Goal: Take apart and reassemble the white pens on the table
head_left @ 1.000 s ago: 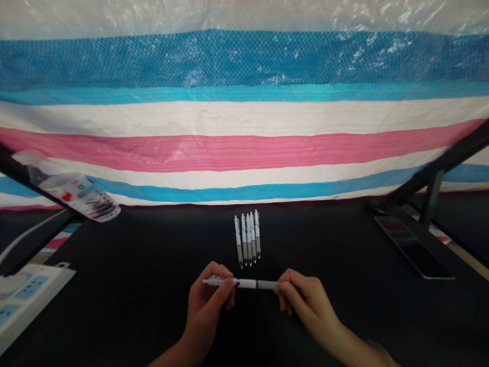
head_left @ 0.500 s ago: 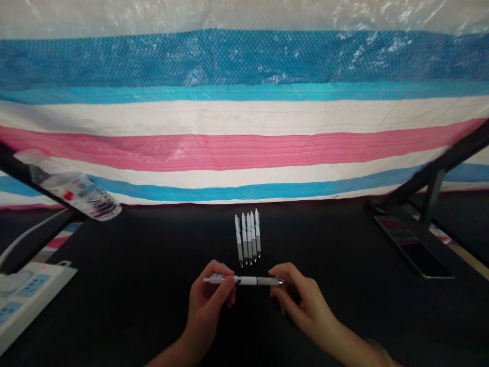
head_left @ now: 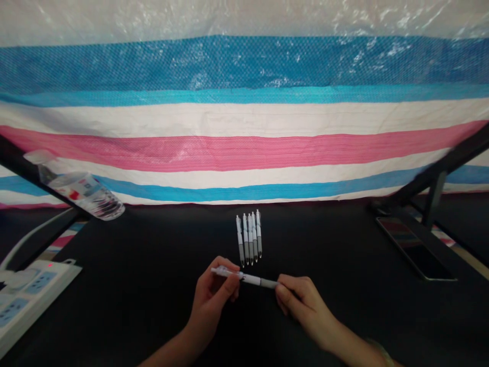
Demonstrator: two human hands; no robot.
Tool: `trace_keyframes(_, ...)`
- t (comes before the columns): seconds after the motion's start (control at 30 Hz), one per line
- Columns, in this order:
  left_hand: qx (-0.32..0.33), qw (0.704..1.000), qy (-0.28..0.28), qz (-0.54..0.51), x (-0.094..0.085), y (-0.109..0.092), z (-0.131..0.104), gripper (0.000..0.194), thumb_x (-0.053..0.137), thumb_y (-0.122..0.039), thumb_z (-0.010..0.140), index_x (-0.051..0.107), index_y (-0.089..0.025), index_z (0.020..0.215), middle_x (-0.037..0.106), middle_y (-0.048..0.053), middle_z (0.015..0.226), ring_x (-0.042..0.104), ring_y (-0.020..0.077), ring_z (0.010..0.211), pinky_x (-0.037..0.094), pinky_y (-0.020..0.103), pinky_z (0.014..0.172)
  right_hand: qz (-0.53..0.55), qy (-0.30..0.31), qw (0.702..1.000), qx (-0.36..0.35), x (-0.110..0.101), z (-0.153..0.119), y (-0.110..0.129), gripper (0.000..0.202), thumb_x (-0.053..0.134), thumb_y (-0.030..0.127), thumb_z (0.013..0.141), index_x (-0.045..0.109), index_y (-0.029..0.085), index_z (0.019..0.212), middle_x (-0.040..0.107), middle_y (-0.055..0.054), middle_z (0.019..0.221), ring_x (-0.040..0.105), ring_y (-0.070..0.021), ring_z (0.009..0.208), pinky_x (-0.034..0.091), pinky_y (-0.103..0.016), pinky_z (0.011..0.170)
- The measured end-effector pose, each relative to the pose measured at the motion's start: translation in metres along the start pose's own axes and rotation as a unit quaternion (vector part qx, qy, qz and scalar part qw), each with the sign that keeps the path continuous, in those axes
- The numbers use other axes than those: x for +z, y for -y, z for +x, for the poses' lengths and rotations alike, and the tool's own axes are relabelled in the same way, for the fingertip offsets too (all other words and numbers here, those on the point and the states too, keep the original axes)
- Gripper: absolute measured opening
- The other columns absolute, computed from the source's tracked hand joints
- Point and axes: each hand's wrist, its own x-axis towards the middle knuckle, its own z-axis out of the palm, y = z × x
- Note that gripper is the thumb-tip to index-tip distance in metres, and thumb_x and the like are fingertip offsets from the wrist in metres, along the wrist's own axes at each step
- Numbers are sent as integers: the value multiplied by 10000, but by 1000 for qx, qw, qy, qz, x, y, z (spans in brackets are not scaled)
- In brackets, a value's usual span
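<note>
A white pen with a grey grip (head_left: 252, 279) is held between my two hands, slanting slightly down to the right. My left hand (head_left: 216, 293) pinches its clip end between thumb and fingers. At the other end, the thumb and fingers of my right hand (head_left: 300, 300) are closed on the tip, which they cover. Just beyond the held pen, several similar white and grey pens (head_left: 250, 238) lie side by side on the black table (head_left: 160, 250), their tips towards me.
A clear water bottle (head_left: 89, 196) is at the back left, near a dark bar. The white power strip (head_left: 38, 293) sits at the left edge. On the right lies a black phone (head_left: 416, 250) beside a dark support. A striped sheet (head_left: 244, 153) hangs behind the table.
My right hand has closed on the pen's tip, where its thumb and fingers were more apart. The pen has gone from nearly level to tilted, its tip end lower.
</note>
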Motion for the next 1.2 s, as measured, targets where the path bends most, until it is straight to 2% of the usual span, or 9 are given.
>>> trace_keyframes(0.1,28,999,5,22,1,1,1,157,730,-324,863,702,-172,892,608,20,826,550,111,633,455,218,562,-33,10,999,-13,3,1,3,489,390,545,1006,505,192,688,481,25,628,442,-117,569,301,-240,531)
trace_keyframes(0.2,58,997,30,31,1,1,2,136,707,-310,882,714,-176,895,647,46,905,619,162,788,518,263,709,-65,32,997,-30,4,2,6,428,413,476,1018,509,189,716,489,30,659,465,-118,608,309,-241,571)
trace_keyframes(0.33,22,999,23,29,-1,-1,4,176,689,-320,897,707,-183,1007,711,63,910,677,215,901,534,335,854,-74,50,996,-21,3,0,11,385,394,445,1028,552,188,789,500,34,676,474,-118,607,321,-240,576)
trace_keyframes(0.43,3,999,6,34,0,-3,6,312,706,-329,881,663,-194,1160,707,42,878,688,198,830,556,324,801,-78,51,995,-27,1,-1,14,348,395,420,1031,609,191,880,548,25,722,526,-130,653,356,-242,618)
trace_keyframes(0.6,-6,999,1,33,5,-8,11,672,729,-289,851,399,-278,1437,661,-23,843,659,145,673,573,293,668,-95,44,994,-28,0,-2,18,323,401,405,1035,645,205,968,607,9,783,580,-149,725,383,-250,668)
trace_keyframes(0.73,-1,999,25,44,4,-8,13,599,727,-265,843,427,-273,1362,640,-44,785,676,154,659,581,298,649,-94,45,994,-26,1,-2,17,329,396,402,1037,646,203,960,606,9,773,580,-148,710,386,-250,662)
trace_keyframes(0.87,7,999,23,48,4,-8,14,493,733,-243,832,476,-263,1252,631,-54,763,695,166,672,581,305,662,-92,42,994,-30,1,-2,16,325,396,399,1037,643,201,961,604,9,768,575,-146,706,384,-247,652)
trace_keyframes(1.07,-24,999,-2,39,5,-12,16,558,730,-255,828,456,-252,1314,667,-36,800,693,165,678,577,310,674,-91,44,994,-30,1,-1,15,313,409,391,1035,642,200,953,601,13,771,570,-140,702,379,-245,649)
trace_keyframes(1.2,-23,999,4,30,4,-11,17,549,746,-260,815,469,-242,1289,661,-37,779,691,174,675,576,313,656,-93,45,994,-28,2,0,13,313,408,388,1034,643,198,950,581,19,742,555,-136,677,369,-245,630)
